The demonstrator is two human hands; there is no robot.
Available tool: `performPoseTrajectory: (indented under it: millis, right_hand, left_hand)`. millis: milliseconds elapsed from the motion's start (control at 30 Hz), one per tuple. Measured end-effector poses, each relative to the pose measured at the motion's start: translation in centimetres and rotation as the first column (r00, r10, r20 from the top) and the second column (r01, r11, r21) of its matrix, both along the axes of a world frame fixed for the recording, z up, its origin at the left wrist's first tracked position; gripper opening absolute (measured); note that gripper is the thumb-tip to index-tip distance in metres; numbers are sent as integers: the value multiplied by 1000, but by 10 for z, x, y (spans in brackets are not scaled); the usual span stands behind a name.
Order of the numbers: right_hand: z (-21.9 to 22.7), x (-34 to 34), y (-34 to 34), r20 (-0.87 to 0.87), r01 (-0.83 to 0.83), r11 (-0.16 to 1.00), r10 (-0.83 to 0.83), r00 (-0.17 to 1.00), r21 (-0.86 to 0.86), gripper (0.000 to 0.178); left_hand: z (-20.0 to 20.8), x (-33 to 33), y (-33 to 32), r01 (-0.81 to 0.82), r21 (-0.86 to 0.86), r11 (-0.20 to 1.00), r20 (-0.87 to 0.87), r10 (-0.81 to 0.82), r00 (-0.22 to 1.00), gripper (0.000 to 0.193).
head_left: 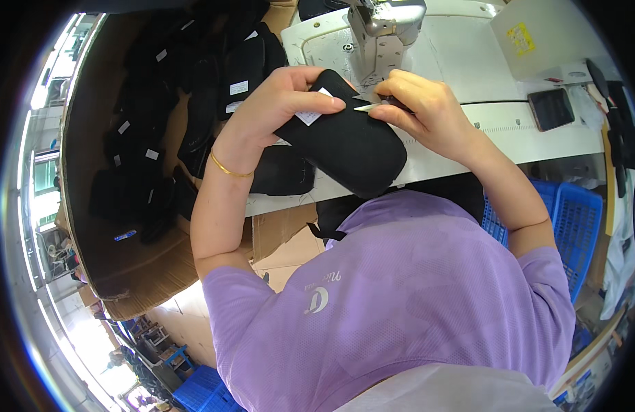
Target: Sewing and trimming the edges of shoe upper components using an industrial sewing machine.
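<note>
A: Left hand status?
B: Left hand point(297, 96) is clamped on the black fabric piece point(362, 151) at its upper-left end. Thumb on the top face, across a white label point(308, 118); most of the fingers are hidden behind.
A: Right?
B: Right hand point(429, 108) is pinching a small pointed tool point(363, 108) between thumb and fingers. Could be snips; the hand covers most of the body. Pale tip points left, near the piece's upper-right edge, not far from the left thumb. Can't tell whether it touches the fabric.
A: Where's the piece sitting?
B: Between the hands, in front of the sewing machine point(381, 44), over the near edge of the white table point(499, 144). Slanted, rounded end at lower right, toward the person's purple shirt point(413, 295). Can't tell if it rests on the table.
A: Around it?
B: Second black piece point(283, 177) on the table, under the left wrist. Left of that, a cardboard box point(142, 281) full of dark pieces point(201, 120), several with white labels. Phone point(551, 110) at right on the table, blue crate point(580, 226) below it.
</note>
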State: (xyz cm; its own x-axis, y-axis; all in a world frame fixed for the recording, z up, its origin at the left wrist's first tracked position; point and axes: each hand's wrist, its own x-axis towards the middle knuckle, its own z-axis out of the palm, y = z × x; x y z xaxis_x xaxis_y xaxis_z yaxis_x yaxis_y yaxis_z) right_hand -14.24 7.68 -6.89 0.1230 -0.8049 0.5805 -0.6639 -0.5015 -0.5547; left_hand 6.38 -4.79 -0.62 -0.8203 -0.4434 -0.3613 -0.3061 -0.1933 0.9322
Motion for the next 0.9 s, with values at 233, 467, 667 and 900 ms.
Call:
performPoseTrajectory:
  millis: [233, 467, 667, 900]
  right_hand:
    - [16, -6, 8, -103, 18, 992, -31, 994, -127, 30]
    - [11, 10, 35, 215, 84, 996, -92, 972, 42, 18]
    - [0, 3, 27, 772, -353, 805, -192, 606, 477, 23]
    - [-5, 3, 15, 793, -463, 812, 1, 609, 354, 27]
  left_hand:
    - [-12, -4, -1, 64, -96, 993, -14, -66, 998, 42]
    - [-19, 1, 9, -89, 152, 984, -305, 133, 943, 31]
    - [-15, 3, 5, -176, -22, 984, -191, 169, 967, 27]
    - [-16, -4, 1, 101, 246, 964, -197, -52, 979, 18]
